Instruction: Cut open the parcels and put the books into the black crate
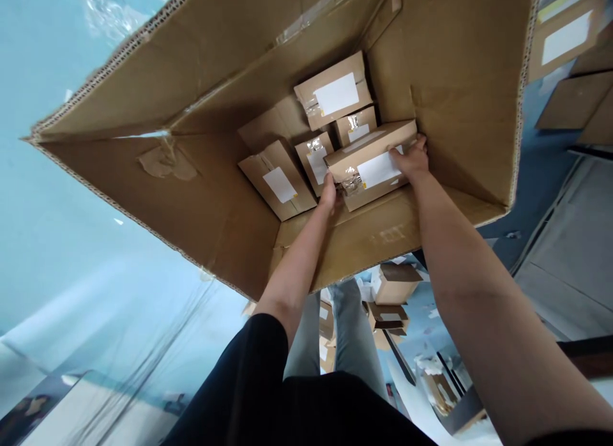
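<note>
Both my arms reach down into a large open cardboard carton. Between my hands is a long brown cardboard box with a white label and clear tape. My left hand grips its left end, the fingertips partly hidden beneath. At the opposite end, my right hand has its thumb on the label side and its fingers around the far edge. Just left of my left hand stands a small taped box. Whether the long box touches the carton's bottom I cannot tell.
More labelled boxes lie inside the carton: a wide one at the back, a small one and another at left. Several boxes are on the floor behind my legs. Other cartons stand at right.
</note>
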{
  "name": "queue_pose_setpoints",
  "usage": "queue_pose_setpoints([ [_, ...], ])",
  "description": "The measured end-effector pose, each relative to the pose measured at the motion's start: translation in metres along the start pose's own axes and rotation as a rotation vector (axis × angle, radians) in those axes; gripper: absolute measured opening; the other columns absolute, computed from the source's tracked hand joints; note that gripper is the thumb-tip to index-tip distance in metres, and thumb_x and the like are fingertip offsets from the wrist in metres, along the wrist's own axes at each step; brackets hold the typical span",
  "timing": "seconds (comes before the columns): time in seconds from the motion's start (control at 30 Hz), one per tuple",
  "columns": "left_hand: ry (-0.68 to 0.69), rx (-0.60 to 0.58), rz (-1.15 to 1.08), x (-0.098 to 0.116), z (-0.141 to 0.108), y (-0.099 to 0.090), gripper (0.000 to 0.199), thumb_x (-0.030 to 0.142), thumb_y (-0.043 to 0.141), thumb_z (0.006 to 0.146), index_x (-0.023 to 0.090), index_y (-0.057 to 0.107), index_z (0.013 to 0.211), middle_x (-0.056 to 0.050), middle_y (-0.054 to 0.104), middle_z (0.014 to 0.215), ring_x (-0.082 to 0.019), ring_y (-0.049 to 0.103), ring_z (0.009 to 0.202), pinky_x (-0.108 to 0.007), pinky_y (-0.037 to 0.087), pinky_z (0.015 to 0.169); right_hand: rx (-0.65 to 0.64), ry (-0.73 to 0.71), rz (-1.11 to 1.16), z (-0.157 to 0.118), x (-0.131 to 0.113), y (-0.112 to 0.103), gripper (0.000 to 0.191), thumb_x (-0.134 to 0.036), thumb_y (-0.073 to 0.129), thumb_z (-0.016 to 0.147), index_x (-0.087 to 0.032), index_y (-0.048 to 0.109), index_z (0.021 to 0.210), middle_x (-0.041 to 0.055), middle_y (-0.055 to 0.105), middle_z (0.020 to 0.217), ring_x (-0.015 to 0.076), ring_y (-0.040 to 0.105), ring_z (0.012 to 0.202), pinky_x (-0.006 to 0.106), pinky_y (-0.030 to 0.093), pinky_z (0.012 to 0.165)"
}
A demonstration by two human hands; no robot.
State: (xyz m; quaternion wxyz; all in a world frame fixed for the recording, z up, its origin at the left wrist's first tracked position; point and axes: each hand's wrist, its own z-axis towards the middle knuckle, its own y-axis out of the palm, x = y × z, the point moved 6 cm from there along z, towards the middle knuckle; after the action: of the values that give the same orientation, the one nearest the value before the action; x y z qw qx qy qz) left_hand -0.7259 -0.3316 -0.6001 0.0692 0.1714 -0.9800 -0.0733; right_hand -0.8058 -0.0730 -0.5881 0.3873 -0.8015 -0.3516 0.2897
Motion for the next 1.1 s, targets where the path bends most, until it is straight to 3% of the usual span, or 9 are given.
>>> queue_pose_setpoints([
  [0.1, -0.024, -0.027, -0.025, 0.002, -0.003, 0.001, 0.060, 0.067, 0.029, 0.097, 0.022, 0.061, 0.123, -0.009, 0.070, 0.116, -0.023, 0.067, 0.103, -0.032, 0.053, 0.076, 0.014, 0.077, 0.012, -0.005, -0.003, -0.005, 0.081, -0.060, 0.064, 0.079, -0.019, 0.033, 0.142, 0.0206, 0.050, 0.136, 0.0372, 0.052, 0.126, 0.060, 0.039, 0.108],
  [0.2, -0.006, -0.029, -0.033, 0.009, -0.015, -0.004, 0.060, 0.070, 0.032, 0.094, 0.024, 0.062, 0.120, -0.008, 0.070, 0.116, -0.023, 0.066, 0.105, -0.032, 0.053, 0.077, 0.064, 0.036, 0.018, -0.017, -0.023, -0.019, 0.081, -0.062, 0.063, 0.078, -0.018, 0.035, 0.139, 0.0209, 0.050, 0.136, 0.0382, 0.051, 0.125, 0.062, 0.037, 0.107],
  [0.33, 0.059, -0.044, -0.020, 0.028, -0.057, -0.014, 0.062, 0.074, 0.034, 0.091, 0.026, 0.061, 0.121, -0.008, 0.069, 0.120, -0.024, 0.066, 0.109, -0.034, 0.053, 0.081, 0.146, -0.045, 0.044, -0.049, -0.061, -0.051, 0.076, -0.066, 0.059, 0.081, -0.018, 0.038, 0.136, 0.0212, 0.050, 0.135, 0.0388, 0.048, 0.126, 0.064, 0.038, 0.105],
  [0.57, 0.181, -0.041, -0.019, 0.081, -0.183, -0.024, 0.057, 0.064, 0.031, 0.095, 0.025, 0.059, 0.127, -0.010, 0.069, 0.119, -0.025, 0.066, 0.107, -0.034, 0.055, 0.079, 0.173, -0.005, 0.138, -0.141, -0.127, -0.146, 0.075, -0.061, 0.055, 0.083, -0.019, 0.036, 0.141, 0.0225, 0.050, 0.137, 0.0419, 0.047, 0.122, 0.065, 0.041, 0.097],
  [0.77, 0.281, -0.051, 0.073, 0.122, -0.325, -0.006, 0.058, 0.066, 0.036, 0.093, 0.029, 0.055, 0.133, -0.009, 0.068, 0.122, -0.024, 0.068, 0.102, -0.031, 0.055, 0.071, 0.214, 0.025, 0.223, -0.230, -0.162, -0.272, 0.074, -0.053, 0.058, 0.084, -0.018, 0.036, 0.145, 0.0225, 0.048, 0.143, 0.0435, 0.044, 0.127, 0.062, 0.038, 0.101],
  [0.83, 0.344, -0.064, 0.144, 0.129, -0.377, 0.006, 0.053, 0.064, 0.040, 0.093, 0.029, 0.058, 0.130, -0.008, 0.069, 0.119, -0.022, 0.069, 0.098, -0.028, 0.054, 0.070, 0.265, 0.038, 0.272, -0.268, -0.157, -0.317, 0.073, -0.053, 0.057, 0.085, -0.019, 0.036, 0.146, 0.0212, 0.048, 0.144, 0.0431, 0.043, 0.128, 0.060, 0.038, 0.102],
  [0.93, 0.451, -0.101, 0.266, 0.129, -0.448, 0.030, 0.044, 0.056, 0.044, 0.094, 0.026, 0.064, 0.120, -0.007, 0.072, 0.113, -0.019, 0.070, 0.089, -0.025, 0.052, 0.067, 0.358, 0.077, 0.355, -0.332, -0.131, -0.374, 0.073, -0.054, 0.057, 0.085, -0.021, 0.036, 0.147, 0.0190, 0.050, 0.144, 0.0419, 0.044, 0.128, 0.057, 0.039, 0.101],
  [1.1, 0.581, -0.186, 0.496, 0.092, -0.529, 0.089, 0.039, 0.051, 0.050, 0.093, 0.025, 0.067, 0.117, -0.006, 0.075, 0.108, -0.017, 0.071, 0.084, -0.025, 0.051, 0.066, 0.528, 0.207, 0.498, -0.436, -0.048, -0.432, 0.073, -0.052, 0.058, 0.084, -0.022, 0.036, 0.147, 0.0176, 0.052, 0.141, 0.0401, 0.046, 0.125, 0.055, 0.040, 0.099],
])
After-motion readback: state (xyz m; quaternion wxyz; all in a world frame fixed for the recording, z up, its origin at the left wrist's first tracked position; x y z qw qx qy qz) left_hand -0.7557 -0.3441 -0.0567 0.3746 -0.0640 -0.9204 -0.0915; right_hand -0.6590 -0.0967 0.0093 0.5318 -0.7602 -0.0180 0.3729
